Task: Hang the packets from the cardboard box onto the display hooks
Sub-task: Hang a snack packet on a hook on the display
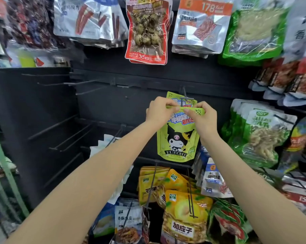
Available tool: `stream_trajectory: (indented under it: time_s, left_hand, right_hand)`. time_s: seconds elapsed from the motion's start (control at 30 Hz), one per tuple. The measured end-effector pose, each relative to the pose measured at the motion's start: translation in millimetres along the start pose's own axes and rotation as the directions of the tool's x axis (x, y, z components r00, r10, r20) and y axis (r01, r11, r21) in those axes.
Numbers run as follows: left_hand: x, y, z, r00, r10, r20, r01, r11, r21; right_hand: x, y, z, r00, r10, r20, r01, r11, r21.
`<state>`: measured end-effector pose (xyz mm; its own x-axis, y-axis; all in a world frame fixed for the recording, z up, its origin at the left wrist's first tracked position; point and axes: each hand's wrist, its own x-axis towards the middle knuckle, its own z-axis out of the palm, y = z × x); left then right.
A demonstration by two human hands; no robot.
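Head view: both hands [160, 110] pinching green packet [178, 140] at hook [186, 98].

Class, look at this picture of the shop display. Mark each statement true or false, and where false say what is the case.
1. Both hands pinch the top of the green Kuromi packet. True: left hand, right hand.
2. The packet is held at a hook on the black panel. True.
3. The packet is red. False: it is lime green.
4. The hooks on the left are full of packets. False: they are bare.
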<state>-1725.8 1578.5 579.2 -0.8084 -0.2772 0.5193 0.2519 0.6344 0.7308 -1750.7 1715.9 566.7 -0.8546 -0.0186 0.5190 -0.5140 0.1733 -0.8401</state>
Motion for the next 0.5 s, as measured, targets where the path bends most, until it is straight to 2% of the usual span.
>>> stream_trajectory:
  time_s: [0.17,0.27,0.4,0.5]
  left_hand:
    - [3.0,3.2,2.9,0.998,0.054,-0.035,-0.053,0.999,0.008]
    - [5.1,4.1,0.6,0.999,0.050,0.010,-0.050,0.999,0.014]
    - [4.0,-1.2,-3.9,0.993,0.064,0.103,-0.057,0.996,-0.069]
    - [9.9,-5.8,-0.2,0.993,0.078,0.085,-0.077,0.997,-0.007]
  right_hand:
    - [6.5,5.3,-2.9,0.998,-0.065,-0.018,0.065,0.998,-0.004]
    - [11.9,6.4,-3.2,0.997,-0.080,0.008,0.080,0.996,-0.025]
    - [14.1,9.5,-1.9,0.996,-0.086,0.035,0.089,0.992,-0.088]
    - [16.6,13.3,1.1,0.994,-0.110,0.013,0.111,0.985,-0.131]
